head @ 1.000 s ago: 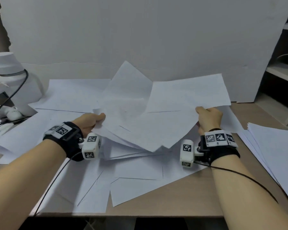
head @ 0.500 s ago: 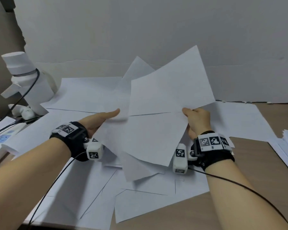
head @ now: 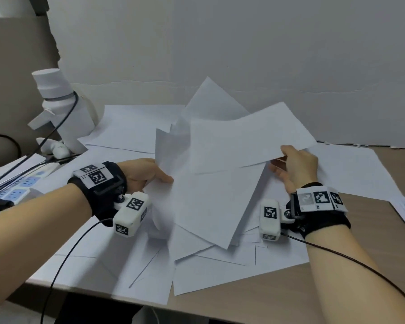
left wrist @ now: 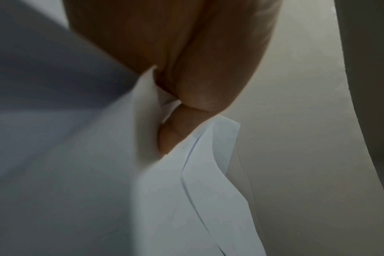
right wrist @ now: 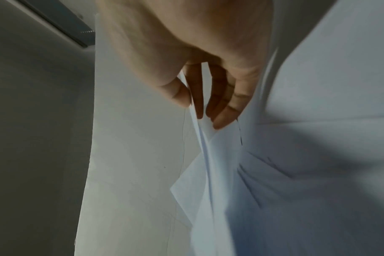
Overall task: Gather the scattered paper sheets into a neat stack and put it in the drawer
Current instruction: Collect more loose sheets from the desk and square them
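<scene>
Pinching opposite edges, the left hand and right hand hold a loose, fanned bundle of thin white paper sheets between them, raised above more flat sheets scattered over the brown desk beneath.

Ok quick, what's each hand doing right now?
Left hand: closed, pinching the left edge of the lifted paper sheets.
Right hand: closed, gripping their right edge.
</scene>
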{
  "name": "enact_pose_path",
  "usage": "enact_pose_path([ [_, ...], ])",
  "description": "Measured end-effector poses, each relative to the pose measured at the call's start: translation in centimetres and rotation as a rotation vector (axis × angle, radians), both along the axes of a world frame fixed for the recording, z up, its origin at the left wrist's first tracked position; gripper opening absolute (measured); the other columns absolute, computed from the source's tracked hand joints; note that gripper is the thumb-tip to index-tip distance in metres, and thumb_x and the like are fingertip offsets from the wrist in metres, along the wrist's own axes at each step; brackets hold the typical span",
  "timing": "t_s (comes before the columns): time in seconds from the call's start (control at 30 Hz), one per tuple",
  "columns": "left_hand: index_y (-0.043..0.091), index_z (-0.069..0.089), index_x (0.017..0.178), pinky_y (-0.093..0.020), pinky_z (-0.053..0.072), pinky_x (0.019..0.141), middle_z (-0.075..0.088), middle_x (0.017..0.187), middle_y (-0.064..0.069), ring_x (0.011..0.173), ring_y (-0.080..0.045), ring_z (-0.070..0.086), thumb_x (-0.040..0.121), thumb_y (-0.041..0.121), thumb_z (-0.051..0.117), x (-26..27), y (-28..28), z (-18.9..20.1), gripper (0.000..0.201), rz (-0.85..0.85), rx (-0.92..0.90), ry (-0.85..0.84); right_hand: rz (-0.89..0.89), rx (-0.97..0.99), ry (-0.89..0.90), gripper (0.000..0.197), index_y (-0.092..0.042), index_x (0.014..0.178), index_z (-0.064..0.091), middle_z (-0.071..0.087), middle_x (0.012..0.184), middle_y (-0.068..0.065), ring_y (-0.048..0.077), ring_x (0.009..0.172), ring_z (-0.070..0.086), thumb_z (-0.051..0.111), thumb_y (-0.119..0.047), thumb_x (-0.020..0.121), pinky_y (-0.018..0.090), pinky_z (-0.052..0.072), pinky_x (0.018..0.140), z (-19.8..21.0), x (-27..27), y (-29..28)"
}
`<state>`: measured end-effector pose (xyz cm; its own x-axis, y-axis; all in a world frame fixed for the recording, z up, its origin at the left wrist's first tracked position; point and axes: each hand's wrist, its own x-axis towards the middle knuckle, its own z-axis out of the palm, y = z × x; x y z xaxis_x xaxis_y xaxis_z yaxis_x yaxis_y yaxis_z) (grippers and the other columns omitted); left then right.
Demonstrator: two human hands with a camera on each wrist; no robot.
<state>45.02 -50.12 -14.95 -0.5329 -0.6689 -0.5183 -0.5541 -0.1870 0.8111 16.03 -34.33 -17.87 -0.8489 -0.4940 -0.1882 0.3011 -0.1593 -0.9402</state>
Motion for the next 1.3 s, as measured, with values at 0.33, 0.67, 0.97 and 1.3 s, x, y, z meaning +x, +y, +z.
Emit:
enact_pose_path([
  [0.33,0.008,0.065,0.109,-0.025,0.052,0.04,0.075,0.07,-0.001,0.053,-0.016,0.071,0.098,-0.002,0.058,2.7,-0.7,1.2,0.017,0.165,-0.093,0.111,0.228,0.004,0.046,0.025,-0.012,0.074,0.044,0.052,0.069,0.009,0.02,0.051,0.048,0.057,0.004,0.088,0.029,0.03,0.047,0.9,-0.5,2.4],
  [0.67,0.012,0.065,0.125,-0.04,0.061,0.083,0.072,0.122,-0.01,0.104,-0.026,0.073,0.092,0.029,0.062,1.9,0.4,1.4,0.037,-0.094,0.019,0.062,0.646,0.313,0.42,0.019,-0.007,0.108,0.065,0.052,0.062,0.004,0.012,0.046,0.043,0.068,-0.005,0.089,0.023,0.031,0.041,0.4,0.8,1.5],
  [0.97,-0.001,0.064,0.122,-0.046,0.06,0.087,0.07,0.121,-0.021,0.099,-0.034,0.073,0.094,-0.008,0.057,1.1,0.6,-0.3,0.03,-0.18,0.031,0.023,0.441,0.13,0.173,0.029,0.001,0.117,0.059,0.07,0.11,0.022,0.036,0.089,0.074,0.069,-0.002,0.089,0.045,0.06,0.081,1.2,1.9,2.0],
  [1.3,-0.009,0.055,0.128,-0.039,0.055,0.073,0.06,0.109,-0.02,0.09,-0.033,0.059,0.083,-0.011,0.067,1.1,-1.1,-1.7,0.047,0.122,-0.045,0.284,0.004,0.828,0.416,0.044,0.004,0.127,0.058,0.058,0.132,0.022,0.035,0.104,0.062,0.063,-0.014,0.086,0.042,0.053,0.088,3.8,-5.1,6.2],
])
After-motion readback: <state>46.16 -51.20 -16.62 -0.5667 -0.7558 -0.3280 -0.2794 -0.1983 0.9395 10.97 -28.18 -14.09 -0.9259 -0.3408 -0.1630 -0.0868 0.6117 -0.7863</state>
